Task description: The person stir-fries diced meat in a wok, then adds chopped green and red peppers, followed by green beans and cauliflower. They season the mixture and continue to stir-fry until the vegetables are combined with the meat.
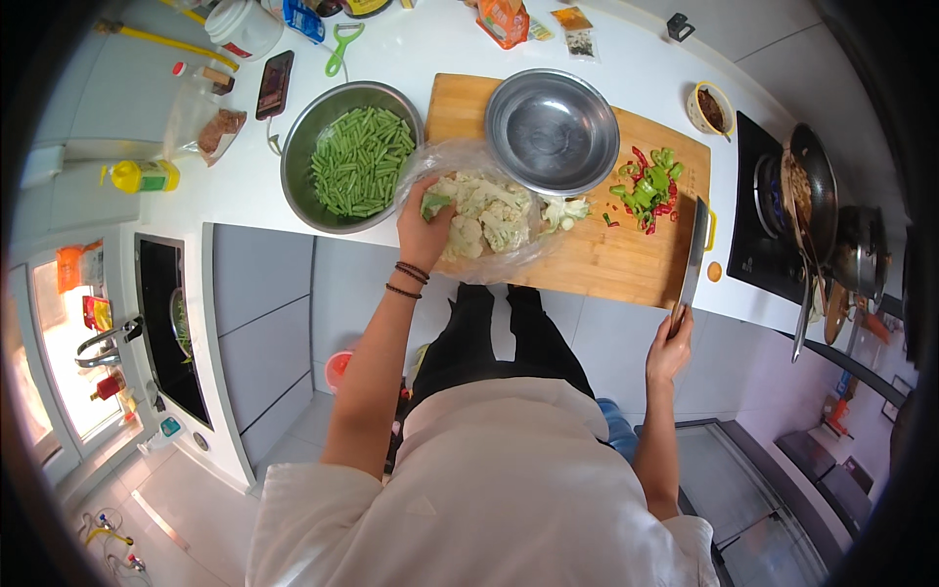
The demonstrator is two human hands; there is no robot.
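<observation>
My left hand [425,229] is at the left side of a clear plastic bag [539,253] of cauliflower florets [491,209], with a small green vegetable piece [436,206] between thumb and fingers. Whether it is leaf or pepper I cannot tell. The bag rests on the front of a bamboo cutting board [587,264]. In my right hand [669,348] is the handle of a kitchen knife [695,257], its blade pointing away over the board's right edge. Left of the blade lie chopped green and red peppers [649,187]. A loose cauliflower piece [565,213] sits beside the bag.
An empty steel bowl [552,128] stands on the board. Left of it, a larger steel basin [297,169] holds cut green beans [363,161]. A frying pan [814,191] with food sits on the gas hob [748,242] at right. Behind the basin lies a green peeler [341,51].
</observation>
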